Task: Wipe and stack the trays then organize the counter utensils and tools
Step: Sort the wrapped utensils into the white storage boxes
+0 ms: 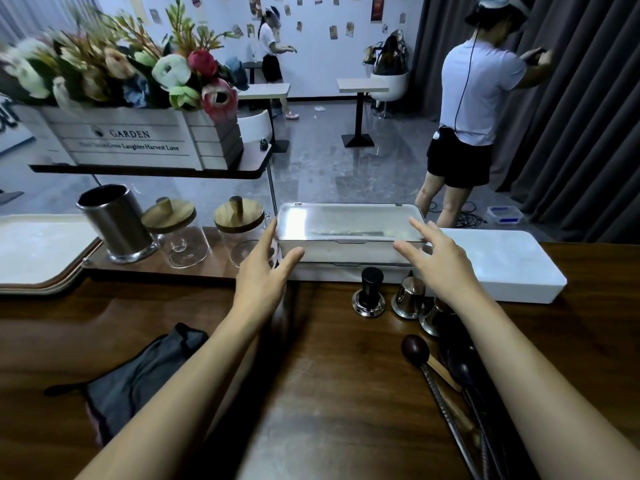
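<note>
The clear-lidded white box (349, 233) is sitting at centre frame, resting on another white box (329, 271) at the back of the bench (311, 358). The left hand (266, 268) and right hand (440, 258) are hovering at its two ends, fingers spread wide, gripping nothing. A tamper (369, 292) and steel jugs (410, 296) are standing just below it, so a low or uneven lift is likely risking toppling them or tipping the box. Stacked trays (34, 258) are lying at the left edge.

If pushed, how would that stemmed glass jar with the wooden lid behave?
The stemmed glass jar looks fragile: clear glass. Its narrow stem suggests it tips easily. Its wooden lid seems merely resting on top, so may slip off.
</note>
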{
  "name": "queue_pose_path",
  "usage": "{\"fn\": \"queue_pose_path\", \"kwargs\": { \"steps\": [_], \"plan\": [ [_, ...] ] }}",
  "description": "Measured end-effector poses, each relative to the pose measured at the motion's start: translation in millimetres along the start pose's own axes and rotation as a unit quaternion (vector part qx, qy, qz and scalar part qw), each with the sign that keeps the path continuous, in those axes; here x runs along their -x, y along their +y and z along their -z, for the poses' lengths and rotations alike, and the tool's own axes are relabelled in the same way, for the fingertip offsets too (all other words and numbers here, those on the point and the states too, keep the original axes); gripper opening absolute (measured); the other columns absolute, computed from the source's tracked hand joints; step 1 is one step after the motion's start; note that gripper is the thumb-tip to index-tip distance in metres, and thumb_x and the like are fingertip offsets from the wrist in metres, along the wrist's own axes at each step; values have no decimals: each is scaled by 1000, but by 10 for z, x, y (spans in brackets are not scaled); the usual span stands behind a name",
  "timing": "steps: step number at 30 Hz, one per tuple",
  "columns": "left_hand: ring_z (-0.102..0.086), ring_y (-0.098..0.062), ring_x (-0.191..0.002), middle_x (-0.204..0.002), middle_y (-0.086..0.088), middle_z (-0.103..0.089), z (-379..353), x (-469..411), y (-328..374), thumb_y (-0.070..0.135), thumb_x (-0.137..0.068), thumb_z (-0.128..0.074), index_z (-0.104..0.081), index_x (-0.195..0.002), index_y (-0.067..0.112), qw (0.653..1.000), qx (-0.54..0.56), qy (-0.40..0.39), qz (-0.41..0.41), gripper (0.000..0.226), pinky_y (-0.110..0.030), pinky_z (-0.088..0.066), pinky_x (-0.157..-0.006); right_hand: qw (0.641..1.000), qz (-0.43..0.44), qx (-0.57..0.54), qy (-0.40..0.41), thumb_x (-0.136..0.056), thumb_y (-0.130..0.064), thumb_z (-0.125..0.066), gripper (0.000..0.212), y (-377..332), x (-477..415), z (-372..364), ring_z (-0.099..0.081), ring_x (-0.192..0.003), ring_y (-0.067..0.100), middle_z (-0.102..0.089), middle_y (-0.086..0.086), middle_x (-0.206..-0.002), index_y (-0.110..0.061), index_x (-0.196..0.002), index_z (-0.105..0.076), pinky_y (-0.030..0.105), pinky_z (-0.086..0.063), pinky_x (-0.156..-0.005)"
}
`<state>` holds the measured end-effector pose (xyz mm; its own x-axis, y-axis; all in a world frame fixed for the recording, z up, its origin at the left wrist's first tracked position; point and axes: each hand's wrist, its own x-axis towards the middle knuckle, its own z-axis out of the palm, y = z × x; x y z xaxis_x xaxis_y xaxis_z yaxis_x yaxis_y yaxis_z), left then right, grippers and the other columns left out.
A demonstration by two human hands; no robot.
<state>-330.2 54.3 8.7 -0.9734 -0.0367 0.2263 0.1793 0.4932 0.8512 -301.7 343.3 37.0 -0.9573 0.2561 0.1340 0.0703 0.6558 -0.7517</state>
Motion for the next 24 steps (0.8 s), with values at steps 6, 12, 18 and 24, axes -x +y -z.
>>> {"fn": "queue_pose_path", "kwargs": {
  "steps": [6, 12, 18, 24],
  "plan": [
    [-50, -10, -137, -151, 5, -52, 103, 238, -52, 51, -91, -70, -24, -159, 44, 1000, 15, 23, -7, 82, -34, -42, -114, 998, 32, 51, 28, -95, -57, -57, 68, -108, 155, 21, -23, -151, 23, -10, -1, -168, -36, -155, -33, 44, -29, -114],
    [-49, -4, -136, -151, 13, -51, 179, 582, -144, 48, -95, -66, -32, -157, 39, 999, -3, 47, -26, 71, -29, -39, -113, 995, 54, 70, 45, -96, -56, -54, 67, -186, 541, 124, -21, -152, 21, -6, -8, -169, -37, -156, -31, 44, -31, -114],
    [-47, -2, -138, -153, 14, -48, 11, 924, -120, 55, -90, -68, -34, -154, 45, 996, 43, -46, -56, 72, -25, -40, -113, 995, 27, 96, 15, -95, -60, -52, 67, -148, 1081, 133, -25, -150, 20, -7, -15, -167, -45, -155, -26, 45, -29, -115],
    [-28, -17, -152, -135, 53, -39, -176, 1140, -178, 83, -81, -54, -31, -144, 67, 985, 37, -137, -99, 68, -49, -36, -119, 993, -17, 112, 39, -98, -58, -48, 63, -15, 1534, 203, -24, -150, 19, -13, -15, -166, -46, -155, -24, 42, -26, -117]
  ]
}}
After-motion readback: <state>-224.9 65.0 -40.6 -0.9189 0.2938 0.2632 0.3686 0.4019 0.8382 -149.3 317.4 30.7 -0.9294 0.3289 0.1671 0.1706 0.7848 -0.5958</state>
